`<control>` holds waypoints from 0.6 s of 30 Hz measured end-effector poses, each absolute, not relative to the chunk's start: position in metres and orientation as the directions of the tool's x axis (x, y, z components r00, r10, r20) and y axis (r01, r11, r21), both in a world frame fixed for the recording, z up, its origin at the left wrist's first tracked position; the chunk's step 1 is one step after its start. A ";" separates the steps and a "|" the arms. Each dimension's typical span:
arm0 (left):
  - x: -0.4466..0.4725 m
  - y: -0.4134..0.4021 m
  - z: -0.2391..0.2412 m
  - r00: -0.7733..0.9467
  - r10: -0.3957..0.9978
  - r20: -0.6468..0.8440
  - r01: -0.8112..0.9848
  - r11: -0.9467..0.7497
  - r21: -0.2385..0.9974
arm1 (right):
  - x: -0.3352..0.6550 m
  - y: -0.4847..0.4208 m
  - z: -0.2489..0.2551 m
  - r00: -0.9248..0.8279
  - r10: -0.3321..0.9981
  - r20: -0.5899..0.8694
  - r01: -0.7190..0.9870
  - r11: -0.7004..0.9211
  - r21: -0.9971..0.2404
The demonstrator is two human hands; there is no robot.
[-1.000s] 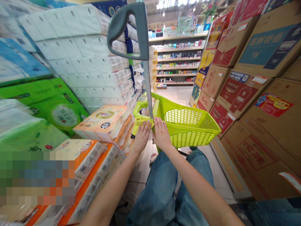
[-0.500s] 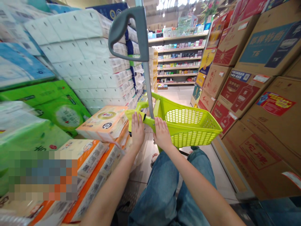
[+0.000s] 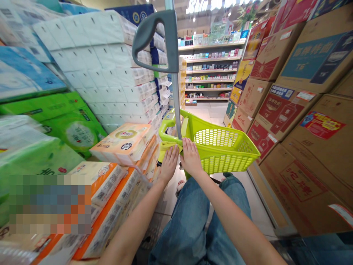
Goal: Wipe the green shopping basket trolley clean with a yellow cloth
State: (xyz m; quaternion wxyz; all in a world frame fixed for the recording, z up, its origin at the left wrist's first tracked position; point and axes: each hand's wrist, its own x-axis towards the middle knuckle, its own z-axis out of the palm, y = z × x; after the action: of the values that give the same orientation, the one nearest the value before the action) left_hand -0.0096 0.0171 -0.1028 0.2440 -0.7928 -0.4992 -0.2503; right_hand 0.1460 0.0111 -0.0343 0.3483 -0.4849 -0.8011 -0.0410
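Covering yellow cloth [image 3: 167,145] on the near left part of the lime cart [image 3: 216,151] with left hand [image 3: 169,164], fingers outstretched together; resting right hand [image 3: 191,157] flat just beside; cannot tell any pinching underneath. Farther left, tissue packs [image 3: 124,137]; right, cardboard cartons [image 3: 300,180].

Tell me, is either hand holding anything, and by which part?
The left hand lies on the yellow cloth's end nearest the grey pole; the right hand rests on the near corner of the lime basket. Whether either grips underneath is hidden.

Left grip [image 3: 168,166] on yellow cloth [image 3: 164,147]
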 end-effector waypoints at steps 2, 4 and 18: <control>-0.017 0.018 -0.100 0.376 0.660 0.650 0.914 -0.380 -0.143 | 0.146 0.011 -0.034 -0.292 0.748 0.596 0.806 0.528 -0.268; -0.025 0.022 -0.090 0.331 0.642 0.691 0.927 -0.359 -0.110 | 0.147 0.011 -0.034 -0.294 0.746 0.597 0.807 0.528 -0.263; -0.018 0.027 0.012 0.076 0.694 0.716 0.969 -0.220 0.111 | 0.145 0.011 -0.034 -0.282 0.747 0.602 0.808 0.523 -0.271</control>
State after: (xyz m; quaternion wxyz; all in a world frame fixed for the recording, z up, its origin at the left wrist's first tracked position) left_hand -0.0176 0.0268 0.0121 0.2038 -0.7047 -0.5902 -0.3370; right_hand 0.1452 0.0109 -0.0343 0.3502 -0.4863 -0.7994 -0.0434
